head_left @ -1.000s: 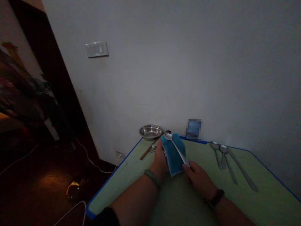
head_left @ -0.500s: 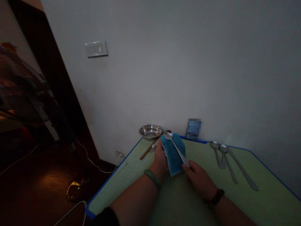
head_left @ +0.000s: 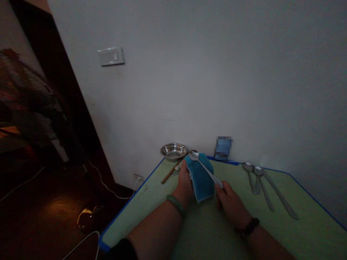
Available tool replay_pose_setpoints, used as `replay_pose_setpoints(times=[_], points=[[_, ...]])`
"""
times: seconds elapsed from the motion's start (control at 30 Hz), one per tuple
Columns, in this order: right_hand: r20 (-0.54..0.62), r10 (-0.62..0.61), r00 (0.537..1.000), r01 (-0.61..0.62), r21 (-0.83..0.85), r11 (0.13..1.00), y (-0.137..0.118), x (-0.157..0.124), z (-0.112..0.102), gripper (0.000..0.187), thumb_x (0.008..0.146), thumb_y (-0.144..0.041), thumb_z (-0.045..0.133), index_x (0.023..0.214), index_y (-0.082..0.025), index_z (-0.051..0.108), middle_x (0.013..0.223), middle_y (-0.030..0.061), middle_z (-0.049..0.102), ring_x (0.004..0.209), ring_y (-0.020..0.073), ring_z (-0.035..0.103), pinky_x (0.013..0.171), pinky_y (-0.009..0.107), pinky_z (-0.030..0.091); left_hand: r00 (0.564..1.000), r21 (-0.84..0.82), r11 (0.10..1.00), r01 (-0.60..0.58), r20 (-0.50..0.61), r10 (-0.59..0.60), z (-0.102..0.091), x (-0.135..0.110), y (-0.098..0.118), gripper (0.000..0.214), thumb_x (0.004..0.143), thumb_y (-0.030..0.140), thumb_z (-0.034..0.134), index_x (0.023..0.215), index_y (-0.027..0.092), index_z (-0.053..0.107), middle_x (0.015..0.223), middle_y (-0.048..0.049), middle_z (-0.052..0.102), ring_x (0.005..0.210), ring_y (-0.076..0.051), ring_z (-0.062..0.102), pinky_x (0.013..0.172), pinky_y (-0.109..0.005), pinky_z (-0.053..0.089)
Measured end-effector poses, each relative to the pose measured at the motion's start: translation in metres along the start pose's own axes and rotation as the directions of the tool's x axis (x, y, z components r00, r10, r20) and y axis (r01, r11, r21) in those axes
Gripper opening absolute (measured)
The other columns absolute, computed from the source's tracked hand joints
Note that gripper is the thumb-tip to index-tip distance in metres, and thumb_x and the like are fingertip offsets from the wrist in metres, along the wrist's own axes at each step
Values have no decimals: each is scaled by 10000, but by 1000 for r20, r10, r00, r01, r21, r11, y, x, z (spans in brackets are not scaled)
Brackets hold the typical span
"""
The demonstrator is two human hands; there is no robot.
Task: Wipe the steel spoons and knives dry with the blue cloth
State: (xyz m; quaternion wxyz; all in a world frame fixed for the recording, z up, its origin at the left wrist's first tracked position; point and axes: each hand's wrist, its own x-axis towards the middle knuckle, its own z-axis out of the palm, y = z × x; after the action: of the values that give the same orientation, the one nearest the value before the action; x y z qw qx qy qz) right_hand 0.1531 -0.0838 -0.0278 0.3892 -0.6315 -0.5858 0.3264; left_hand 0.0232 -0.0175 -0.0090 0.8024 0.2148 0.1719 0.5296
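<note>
A blue cloth (head_left: 202, 180) lies draped over my left hand (head_left: 185, 182), which is closed on it from below; most of those fingers are hidden behind the fabric. Across the cloth rests a long-handled metal spoon (head_left: 208, 172), its bowl at the cloth's far upper edge. My right hand (head_left: 230, 200) pinches the near end of the spoon's handle. Beyond my left hand stands a shiny metal bowl (head_left: 174, 158). A brown wooden stick (head_left: 170, 174) and some thin utensils lie on the table beside my left hand, partly covered by it.
Several metal spoons (head_left: 267, 191) lie on the right part of the green table (head_left: 306, 187), which has a blue edge. A pixelated blue object (head_left: 223, 148) stands against the wall. White cables (head_left: 108, 187) run down at the left, by a wall socket (head_left: 138, 177).
My right hand has moved slightly right and up with the handle end, so the spoon lies at a flatter angle across the cloth. My left hand looks unmoved.
</note>
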Motion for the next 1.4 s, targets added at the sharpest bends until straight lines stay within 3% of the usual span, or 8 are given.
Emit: replay_pose_setpoints(times=[0.2, 0.43, 0.67, 0.97, 1.4], points=[[-32, -5, 999, 6, 29, 1000, 4, 2, 2, 320, 804, -505, 272, 847, -222, 416, 500, -75, 433, 477, 119, 476, 489, 225, 362, 998, -26, 1000, 10, 58, -9, 0, -1, 1, 539, 695, 594, 432, 851, 123, 641, 787, -89, 673, 784, -227, 612, 757, -358, 459], [-11, 7, 1000, -7, -4, 1000, -2, -1, -1, 318, 799, -517, 287, 772, -225, 411, 502, -73, 441, 482, 112, 476, 484, 217, 350, 1000, 29, 1000, 6, 13, -6, 2, -3, 1, 542, 696, 599, 419, 731, 110, 652, 639, -87, 658, 644, -211, 615, 709, -349, 471], [49, -45, 998, 44, 10, 999, -4, -3, -2, 352, 802, -526, 281, 715, -216, 422, 509, -63, 434, 483, 104, 461, 489, 212, 352, 1000, 0, 1000, 17, 15, -17, 4, -3, 3, 548, 704, 591, 413, 834, 115, 651, 748, -101, 674, 724, -226, 623, 733, -366, 471], [63, -89, 994, 86, 46, 995, 0, -2, 1, 390, 816, -528, 233, 723, -209, 439, 497, -60, 410, 475, 109, 428, 507, 228, 355, 1000, -4, 1000, 4, 5, -4, 6, -4, 3, 524, 709, 582, 413, 746, 121, 658, 627, -84, 658, 679, -225, 623, 741, -385, 468], [59, -10, 998, 7, 57, 998, 1, -1, 0, 414, 811, -518, 240, 738, -201, 496, 473, -54, 428, 473, 119, 433, 494, 233, 335, 999, 14, 1000, 18, -28, -18, 5, -6, 4, 472, 726, 550, 412, 676, 132, 625, 589, -58, 630, 569, -187, 589, 709, -378, 464]])
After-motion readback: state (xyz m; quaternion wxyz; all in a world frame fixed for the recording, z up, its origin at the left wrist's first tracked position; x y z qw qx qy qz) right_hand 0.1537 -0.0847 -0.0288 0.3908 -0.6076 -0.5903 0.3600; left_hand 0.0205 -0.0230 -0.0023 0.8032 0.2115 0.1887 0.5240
